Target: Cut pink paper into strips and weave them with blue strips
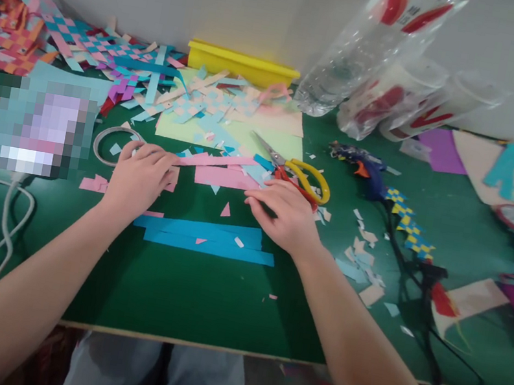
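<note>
The left hand [141, 174] lies palm-down, fingers close together at the left end of 1 pink strip [223, 161]; whether they pinch it, I cannot tell. The right hand [289, 219] curls loosely, thumb apart from forefinger, near the strip's other end. The step seems to be handling this strip; moving it calls for a light pinch. Scissors [319, 182] lie just beyond. Farther back, the plastic bag [360, 49] carries red shapes and small print, unreadable here.
</note>
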`<state>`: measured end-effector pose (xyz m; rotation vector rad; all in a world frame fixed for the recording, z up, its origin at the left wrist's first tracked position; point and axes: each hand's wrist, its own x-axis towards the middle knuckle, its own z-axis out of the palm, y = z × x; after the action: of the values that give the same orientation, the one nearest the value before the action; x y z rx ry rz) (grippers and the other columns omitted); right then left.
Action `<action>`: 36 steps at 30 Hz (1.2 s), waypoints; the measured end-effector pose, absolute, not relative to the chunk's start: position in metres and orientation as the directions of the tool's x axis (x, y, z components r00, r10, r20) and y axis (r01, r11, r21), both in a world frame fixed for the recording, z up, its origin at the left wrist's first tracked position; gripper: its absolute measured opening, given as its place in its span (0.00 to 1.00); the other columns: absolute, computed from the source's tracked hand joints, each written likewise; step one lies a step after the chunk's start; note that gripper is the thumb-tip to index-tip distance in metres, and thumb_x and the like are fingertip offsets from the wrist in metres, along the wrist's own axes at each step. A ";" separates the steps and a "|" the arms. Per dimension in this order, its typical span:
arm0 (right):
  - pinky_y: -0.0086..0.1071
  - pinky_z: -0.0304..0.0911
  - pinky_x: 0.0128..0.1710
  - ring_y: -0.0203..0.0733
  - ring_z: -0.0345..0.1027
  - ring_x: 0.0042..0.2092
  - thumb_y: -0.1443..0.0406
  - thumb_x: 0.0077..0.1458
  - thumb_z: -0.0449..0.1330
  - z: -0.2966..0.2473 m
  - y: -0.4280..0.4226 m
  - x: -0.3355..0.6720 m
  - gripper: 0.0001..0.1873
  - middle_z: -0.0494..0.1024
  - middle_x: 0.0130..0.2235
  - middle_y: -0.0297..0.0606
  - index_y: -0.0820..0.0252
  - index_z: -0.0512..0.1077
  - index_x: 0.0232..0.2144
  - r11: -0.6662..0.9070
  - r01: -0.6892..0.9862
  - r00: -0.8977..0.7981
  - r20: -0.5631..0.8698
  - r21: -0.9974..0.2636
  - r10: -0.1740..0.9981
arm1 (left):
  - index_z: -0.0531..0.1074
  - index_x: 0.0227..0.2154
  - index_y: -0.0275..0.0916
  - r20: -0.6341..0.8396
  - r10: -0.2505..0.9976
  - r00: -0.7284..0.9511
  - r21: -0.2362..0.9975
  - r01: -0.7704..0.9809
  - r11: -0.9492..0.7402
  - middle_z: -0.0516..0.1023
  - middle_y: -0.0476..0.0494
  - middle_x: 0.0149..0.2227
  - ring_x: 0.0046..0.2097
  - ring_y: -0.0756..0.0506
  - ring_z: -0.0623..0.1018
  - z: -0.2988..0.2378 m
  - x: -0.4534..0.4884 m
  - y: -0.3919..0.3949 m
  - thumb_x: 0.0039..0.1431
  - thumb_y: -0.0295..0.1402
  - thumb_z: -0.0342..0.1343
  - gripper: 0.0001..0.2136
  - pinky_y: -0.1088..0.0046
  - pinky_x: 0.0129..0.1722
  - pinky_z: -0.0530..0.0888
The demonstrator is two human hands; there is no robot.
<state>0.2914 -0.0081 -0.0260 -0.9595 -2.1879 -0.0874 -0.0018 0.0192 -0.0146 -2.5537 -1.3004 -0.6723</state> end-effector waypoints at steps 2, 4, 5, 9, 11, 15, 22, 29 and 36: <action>0.44 0.72 0.48 0.42 0.76 0.33 0.69 0.58 0.57 -0.026 -0.008 0.292 0.08 0.83 0.31 0.36 0.55 0.77 0.36 0.720 0.662 -0.453 0.652 -0.210 0.607 | 0.75 0.43 0.41 0.486 0.707 0.514 0.018 0.803 -0.596 0.83 0.41 0.41 0.47 0.37 0.79 -0.014 -0.003 0.020 0.65 0.27 0.50 0.10 0.50 0.51 0.69; 0.45 0.71 0.49 0.42 0.76 0.33 0.69 0.59 0.57 -0.027 -0.007 0.294 0.08 0.83 0.31 0.36 0.55 0.77 0.35 0.707 0.673 -0.440 0.651 -0.216 0.618 | 0.75 0.42 0.41 0.497 0.696 0.518 -0.013 0.806 -0.591 0.83 0.41 0.40 0.46 0.37 0.79 -0.013 -0.003 0.020 0.65 0.27 0.50 0.09 0.51 0.50 0.69; 0.46 0.71 0.50 0.42 0.75 0.33 0.68 0.59 0.57 -0.027 -0.006 0.295 0.08 0.83 0.31 0.36 0.55 0.77 0.35 0.697 0.682 -0.429 0.650 -0.223 0.627 | 0.74 0.42 0.41 0.505 0.688 0.522 -0.033 0.808 -0.589 0.83 0.41 0.40 0.45 0.38 0.80 -0.013 -0.004 0.020 0.66 0.28 0.50 0.09 0.51 0.50 0.69; 0.47 0.70 0.49 0.41 0.75 0.33 0.67 0.59 0.56 -0.028 -0.004 0.296 0.09 0.82 0.30 0.34 0.52 0.77 0.34 0.657 0.707 -0.389 0.632 -0.261 0.670 | 0.75 0.40 0.41 0.538 0.659 0.526 -0.058 0.803 -0.594 0.83 0.42 0.37 0.42 0.39 0.81 -0.016 -0.005 0.022 0.66 0.28 0.50 0.08 0.51 0.52 0.68; 0.47 0.70 0.49 0.41 0.74 0.32 0.67 0.60 0.55 -0.028 -0.004 0.296 0.10 0.82 0.30 0.33 0.51 0.77 0.34 0.654 0.705 -0.385 0.627 -0.273 0.677 | 0.75 0.38 0.43 0.559 0.656 0.507 -0.034 0.805 -0.593 0.83 0.44 0.35 0.40 0.40 0.81 -0.017 -0.006 0.023 0.66 0.27 0.49 0.09 0.51 0.53 0.67; 0.48 0.71 0.47 0.43 0.75 0.33 0.68 0.59 0.56 -0.026 -0.005 0.295 0.09 0.82 0.31 0.34 0.50 0.76 0.36 0.657 0.711 -0.364 0.669 -0.250 0.648 | 0.76 0.38 0.46 0.578 0.666 0.472 0.004 0.814 -0.580 0.83 0.46 0.35 0.39 0.41 0.81 -0.015 -0.006 0.024 0.66 0.27 0.48 0.12 0.49 0.53 0.66; 0.50 0.69 0.49 0.53 0.73 0.49 0.65 0.57 0.60 -0.023 -0.006 0.293 0.20 0.79 0.47 0.42 0.48 0.67 0.52 0.567 0.791 -0.250 0.725 -0.229 0.642 | 0.76 0.39 0.47 0.614 0.665 0.426 0.119 0.783 -0.611 0.83 0.48 0.38 0.39 0.43 0.80 -0.009 -0.001 0.019 0.66 0.30 0.49 0.10 0.52 0.53 0.67; 0.55 0.63 0.56 0.57 0.67 0.56 0.59 0.57 0.62 -0.031 -0.003 0.292 0.24 0.75 0.54 0.46 0.53 0.66 0.55 0.470 0.819 -0.225 0.570 -0.329 0.790 | 0.77 0.37 0.43 0.538 0.732 0.418 0.264 0.741 -0.617 0.83 0.47 0.38 0.39 0.43 0.80 -0.004 0.000 0.019 0.65 0.29 0.49 0.10 0.54 0.51 0.68; 0.50 0.69 0.50 0.48 0.77 0.43 0.62 0.58 0.61 -0.030 -0.006 0.289 0.10 0.82 0.35 0.36 0.52 0.73 0.44 0.472 0.694 -0.183 0.502 -0.543 0.845 | 0.76 0.44 0.41 0.446 0.836 0.320 0.470 0.711 -0.523 0.82 0.46 0.36 0.36 0.45 0.79 0.000 -0.001 0.016 0.64 0.31 0.52 0.10 0.60 0.45 0.74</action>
<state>0.2892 -0.0058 -0.0303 -1.2805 -1.9370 0.2449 -0.0011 0.0164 -0.0001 -2.6992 -1.6032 -1.1105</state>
